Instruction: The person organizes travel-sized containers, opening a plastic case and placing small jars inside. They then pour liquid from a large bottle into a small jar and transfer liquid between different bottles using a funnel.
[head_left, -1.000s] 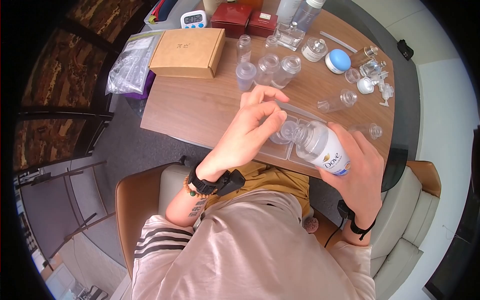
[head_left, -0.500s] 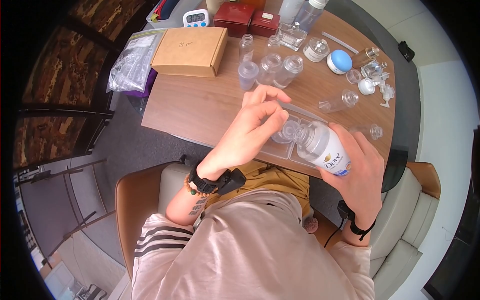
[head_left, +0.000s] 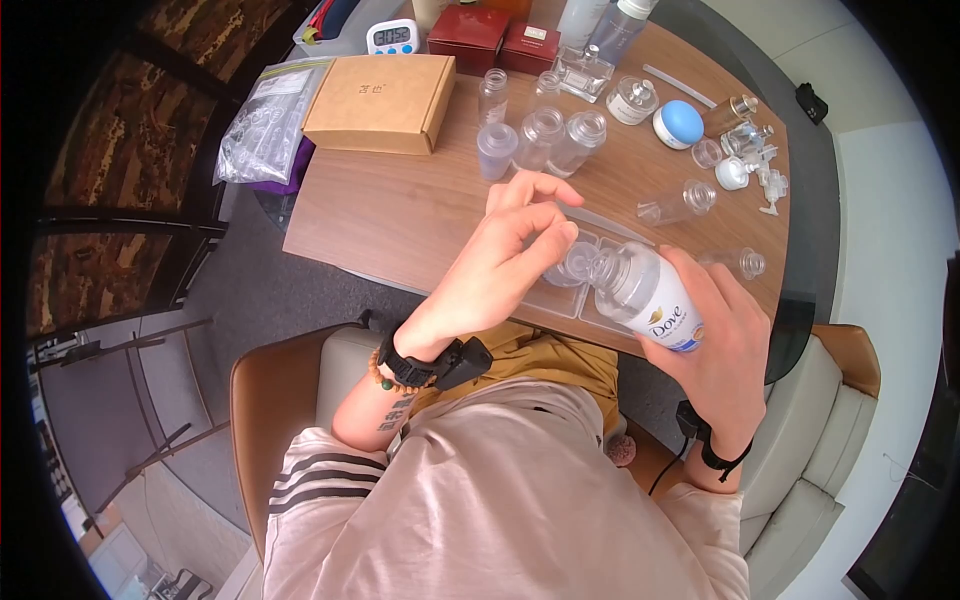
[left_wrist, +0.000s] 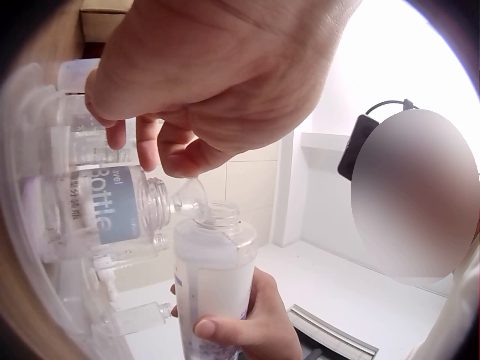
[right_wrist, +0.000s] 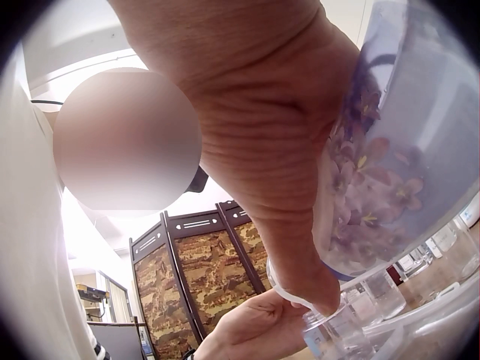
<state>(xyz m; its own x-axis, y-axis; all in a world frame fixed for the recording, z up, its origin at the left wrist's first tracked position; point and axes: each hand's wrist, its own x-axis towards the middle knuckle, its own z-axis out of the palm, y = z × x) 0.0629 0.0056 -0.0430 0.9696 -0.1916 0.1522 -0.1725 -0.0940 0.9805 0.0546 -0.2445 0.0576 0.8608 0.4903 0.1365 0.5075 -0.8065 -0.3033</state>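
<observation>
My right hand (head_left: 725, 350) grips a clear Dove bottle (head_left: 667, 315) around its label, tilted over with its uncapped mouth toward my left hand (head_left: 505, 250). Purple flowers on the bottle's label show in the right wrist view. In the left wrist view, a small clear funnel (left_wrist: 190, 199) sits in the neck of a clear travel bottle (left_wrist: 112, 204) with a blue label. The Dove bottle's mouth is right at the funnel's wide end. My left thumb and fingers curl at the funnel's rim, pinching it. Pale liquid shows inside the Dove bottle.
A clear compartment tray (head_left: 553, 300) lies under the bottles. Several small clear bottles (head_left: 540, 135) stand behind, and more bottles, pump heads (head_left: 772, 190) and a blue-lidded jar (head_left: 679, 124) are at right. A cardboard box (head_left: 375, 105) and timer (head_left: 393, 38) are at back left.
</observation>
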